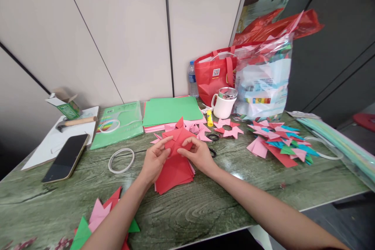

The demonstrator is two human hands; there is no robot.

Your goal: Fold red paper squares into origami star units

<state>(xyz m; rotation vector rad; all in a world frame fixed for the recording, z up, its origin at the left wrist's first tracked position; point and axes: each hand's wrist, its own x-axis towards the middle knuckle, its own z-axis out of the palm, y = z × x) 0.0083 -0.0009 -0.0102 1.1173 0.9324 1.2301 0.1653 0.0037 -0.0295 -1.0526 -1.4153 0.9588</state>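
Observation:
Between both hands, above the table, is a folded piece of red paper (177, 138). My left hand (156, 157) pinches its left edge between thumb and fingers. On the other side my right hand (200, 154) grips the right edge the same way. Directly below lies a stack of red paper sheets (174, 179), its upper part hidden by the hands and the held piece. Pink folded paper stars (200, 131) sit just behind the hands. Black-handled scissors (213, 137) lie to the right, partly covered.
Green sheets (175, 109), a glue stick (209, 118), a white mug (225, 103) and a red bag (213, 74) stand along the back. Left are a phone (66, 159), hammer (76, 122) and white ring (121, 161). Colourful folded pieces (281, 140) pile up right; more (99, 215) lie front left.

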